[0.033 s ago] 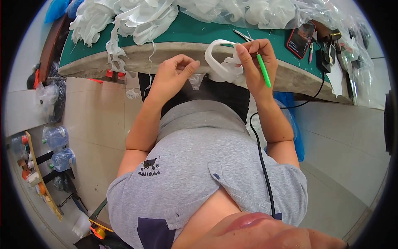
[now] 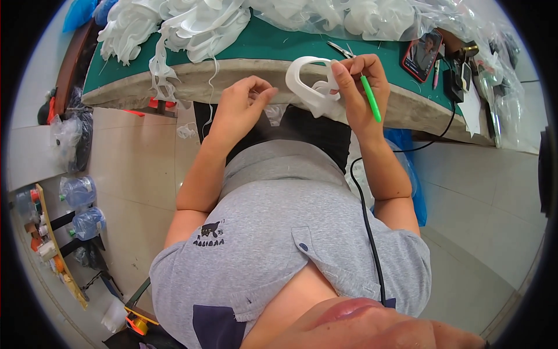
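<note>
My right hand (image 2: 366,96) is closed at the table's near edge, with thumb and forefinger pinching a loop of white strip (image 2: 302,87), which looks like fabric band. The loop curls out to the left and hangs over my lap. A slim bright green pen-shaped tool (image 2: 370,99) is tucked between the fingers of that same hand; its tip is hidden. To the left, apart from the loop, my left hand (image 2: 241,107) has its fingers curled and the thumb close to the forefinger. Whatever it may pinch is too small or hidden to make out.
Heaps of white ruffled strip (image 2: 203,26) and a clear plastic bag of white material (image 2: 372,20) cover the green table's (image 2: 273,43) far side. Scissors (image 2: 340,49) lie behind my right hand. A red-cased phone (image 2: 421,55) rests at right; a black cable (image 2: 363,198) crosses my front.
The white loop has turned slightly in my right hand, and its lower part sits differently. Both hands stay almost in place. The phone's screen picture differs.
</note>
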Motion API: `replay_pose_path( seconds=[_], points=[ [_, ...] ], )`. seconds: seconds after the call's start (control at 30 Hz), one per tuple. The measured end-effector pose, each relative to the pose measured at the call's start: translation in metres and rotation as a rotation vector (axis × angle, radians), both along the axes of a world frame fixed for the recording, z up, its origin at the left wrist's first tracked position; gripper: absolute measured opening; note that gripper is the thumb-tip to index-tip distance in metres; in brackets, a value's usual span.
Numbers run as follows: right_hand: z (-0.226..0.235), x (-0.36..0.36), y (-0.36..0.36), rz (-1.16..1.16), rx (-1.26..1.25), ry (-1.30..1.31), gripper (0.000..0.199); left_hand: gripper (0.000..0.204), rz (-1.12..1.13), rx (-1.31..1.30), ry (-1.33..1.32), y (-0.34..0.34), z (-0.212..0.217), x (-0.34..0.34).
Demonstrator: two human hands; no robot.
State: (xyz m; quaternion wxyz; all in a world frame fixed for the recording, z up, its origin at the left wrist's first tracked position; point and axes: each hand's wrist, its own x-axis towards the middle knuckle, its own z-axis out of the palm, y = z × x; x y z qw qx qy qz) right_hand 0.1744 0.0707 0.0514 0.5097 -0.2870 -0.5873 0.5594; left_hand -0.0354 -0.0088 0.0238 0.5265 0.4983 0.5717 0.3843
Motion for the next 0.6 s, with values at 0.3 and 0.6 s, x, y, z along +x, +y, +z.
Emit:
replay_pose_path(
  seconds=[0.3, 0.6],
  points=[
    [-0.003, -0.008, 0.001, 0.069, -0.122, 0.121, 0.02, 0.065, -0.158, -0.065, -0.484, -0.005, -0.003, 0.046],
    [-0.013, -0.012, 0.007, -0.173, 0.034, 0.273, 0.021, 0.039, -0.194, -0.094, -0.551, -0.001, -0.021, 0.072]
  ],
)
